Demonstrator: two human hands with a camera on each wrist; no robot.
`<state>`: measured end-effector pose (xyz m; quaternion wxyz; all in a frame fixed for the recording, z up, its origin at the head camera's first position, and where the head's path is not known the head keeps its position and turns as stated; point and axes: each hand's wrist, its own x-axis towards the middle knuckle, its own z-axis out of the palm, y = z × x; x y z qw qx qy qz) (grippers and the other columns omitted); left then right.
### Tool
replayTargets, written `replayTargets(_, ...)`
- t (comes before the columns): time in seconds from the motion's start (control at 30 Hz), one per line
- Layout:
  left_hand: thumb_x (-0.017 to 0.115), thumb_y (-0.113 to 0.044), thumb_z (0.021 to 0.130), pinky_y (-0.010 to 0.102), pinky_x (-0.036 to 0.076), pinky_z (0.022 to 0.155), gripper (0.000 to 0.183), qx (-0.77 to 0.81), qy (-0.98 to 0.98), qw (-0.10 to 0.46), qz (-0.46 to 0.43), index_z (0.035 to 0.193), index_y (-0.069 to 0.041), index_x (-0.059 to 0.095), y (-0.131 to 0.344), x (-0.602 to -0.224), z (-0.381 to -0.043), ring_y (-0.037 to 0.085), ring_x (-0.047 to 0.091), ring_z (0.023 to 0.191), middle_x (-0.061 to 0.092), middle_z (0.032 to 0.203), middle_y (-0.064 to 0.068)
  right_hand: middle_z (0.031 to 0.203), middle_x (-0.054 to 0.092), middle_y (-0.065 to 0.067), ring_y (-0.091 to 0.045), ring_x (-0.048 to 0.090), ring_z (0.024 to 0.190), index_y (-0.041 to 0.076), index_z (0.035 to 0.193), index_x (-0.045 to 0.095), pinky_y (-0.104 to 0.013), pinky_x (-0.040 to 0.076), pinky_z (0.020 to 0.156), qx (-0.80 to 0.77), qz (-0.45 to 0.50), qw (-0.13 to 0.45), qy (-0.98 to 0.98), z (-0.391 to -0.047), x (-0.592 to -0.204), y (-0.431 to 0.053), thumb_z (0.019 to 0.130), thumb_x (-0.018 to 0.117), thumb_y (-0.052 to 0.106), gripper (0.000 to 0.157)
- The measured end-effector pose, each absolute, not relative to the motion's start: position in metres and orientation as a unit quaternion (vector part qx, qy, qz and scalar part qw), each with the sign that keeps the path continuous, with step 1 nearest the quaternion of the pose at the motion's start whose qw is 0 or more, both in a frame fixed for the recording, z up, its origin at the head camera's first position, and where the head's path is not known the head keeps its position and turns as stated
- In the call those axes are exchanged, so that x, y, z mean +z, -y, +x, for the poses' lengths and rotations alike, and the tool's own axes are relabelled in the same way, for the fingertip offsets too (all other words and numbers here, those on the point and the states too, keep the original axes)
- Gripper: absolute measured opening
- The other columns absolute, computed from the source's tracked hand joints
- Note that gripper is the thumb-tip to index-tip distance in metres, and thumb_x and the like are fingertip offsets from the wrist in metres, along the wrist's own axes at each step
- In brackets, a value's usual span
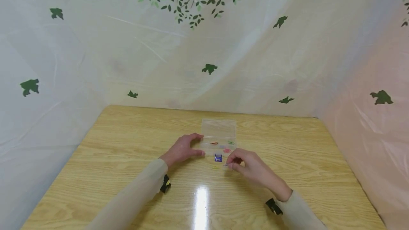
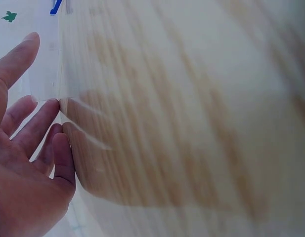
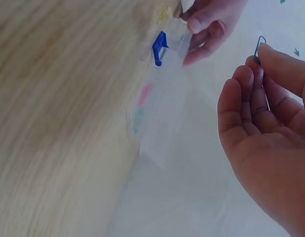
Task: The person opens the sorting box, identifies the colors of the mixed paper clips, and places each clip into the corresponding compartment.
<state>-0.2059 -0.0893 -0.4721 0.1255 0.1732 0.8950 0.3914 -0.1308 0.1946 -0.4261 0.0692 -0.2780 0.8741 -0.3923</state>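
Observation:
A clear plastic box (image 1: 209,151) lies on the table with its lid (image 1: 218,129) raised at the back and a blue latch (image 1: 218,158) at its front. My left hand (image 1: 183,148) holds the box's left end, thumb at the front corner and fingers toward the back. Just right of the latch, my right hand (image 1: 252,166) pinches a blue paper clip (image 3: 261,39) between thumb and forefinger. Inside the box are an orange clip (image 1: 214,143), a green clip (image 1: 231,142) and pink clips (image 1: 227,150). A yellow clip (image 1: 216,167) rests on the table before the latch.
The wooden table (image 1: 127,187) reaches back to a pale plastic sheet (image 1: 159,63) printed with leaves and branches. More sheeting hangs at both sides. Black bands (image 1: 273,206) sit at both wrists, and light glares on the tabletop near the front.

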Motion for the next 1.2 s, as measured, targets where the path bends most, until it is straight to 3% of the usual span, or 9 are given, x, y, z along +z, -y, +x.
replayTargets(0.17, 0.085, -0.032, 0.087, 0.051, 0.037, 0.119, 0.07, 0.39, -0.896, 0.123, 0.171, 0.147, -0.009, 0.057, 0.088, -0.471, -0.202, 0.036, 0.048, 0.141, 0.056, 0.15, 0.012, 0.094, 0.068, 0.009, -0.008, 0.063, 0.087, 0.015, 0.097, 0.07, -0.029, 0.059, 0.078, -0.393, -0.271, 0.049, -0.877, -0.133, -0.422, -0.197, 0.096, 0.072, 0.001, 0.013)
replayTargets(0.47, 0.085, -0.032, 0.087, 0.051, 0.036, 0.12, 0.07, 0.392, -0.896, 0.12, 0.169, 0.147, -0.009, 0.056, 0.088, -0.472, -0.197, 0.036, 0.048, 0.141, 0.056, 0.149, 0.012, 0.1, 0.077, -0.003, -0.01, 0.067, 0.085, 0.011, 0.098, 0.07, -0.03, 0.06, 0.071, -0.41, -0.259, 0.005, -0.875, -0.143, -0.418, -0.198, 0.096, 0.072, 0.002, 0.009)
replayTargets(0.9, 0.085, -0.032, 0.088, 0.05, 0.037, 0.119, 0.069, 0.386, -0.898, 0.121, 0.174, 0.147, -0.009, 0.056, 0.088, -0.474, -0.202, 0.035, 0.048, 0.141, 0.057, 0.149, 0.012, 0.092, 0.069, 0.003, -0.015, 0.06, 0.081, 0.009, 0.101, 0.07, -0.024, 0.051, 0.062, -0.415, -0.228, -0.01, -0.88, -0.16, -0.415, -0.193, 0.097, 0.072, 0.004, 0.007)
replayTargets(1.2, 0.085, -0.032, 0.088, 0.05, 0.036, 0.12, 0.069, 0.388, -0.896, 0.132, 0.172, 0.147, -0.01, 0.056, 0.089, -0.473, -0.211, 0.035, 0.047, 0.142, 0.056, 0.15, 0.011, 0.094, 0.07, 0.001, -0.016, 0.062, 0.084, 0.007, 0.102, 0.07, -0.025, 0.053, 0.065, -0.411, -0.203, -0.012, -0.889, -0.178, -0.42, -0.187, 0.098, 0.071, 0.006, 0.005)
